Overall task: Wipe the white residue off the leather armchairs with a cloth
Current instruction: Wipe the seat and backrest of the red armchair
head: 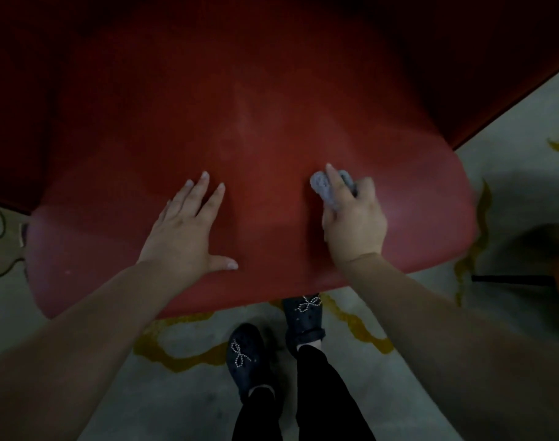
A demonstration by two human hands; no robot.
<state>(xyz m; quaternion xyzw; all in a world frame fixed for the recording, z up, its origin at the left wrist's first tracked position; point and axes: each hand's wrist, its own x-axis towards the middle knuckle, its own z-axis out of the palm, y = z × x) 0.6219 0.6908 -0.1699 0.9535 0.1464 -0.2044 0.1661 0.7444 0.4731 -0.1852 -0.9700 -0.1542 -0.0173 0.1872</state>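
Head view, armchair (272, 128): red leather seat, faint whitish haze seen mid-cushion and along the front edge.
Left hand (182, 230): laid flat, fingers spread, on the seat.
Right hand (351, 218): curled round grey cloth (324, 187), pressed to the seat.
Progress: judged partial; haze left.

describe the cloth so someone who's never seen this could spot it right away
Start at the big red leather seat. On its front right part, the right hand presses down a small bunched cloth. It is the only pale grey thing on the red.

grey floor (189, 393) under red armchair (256, 128)
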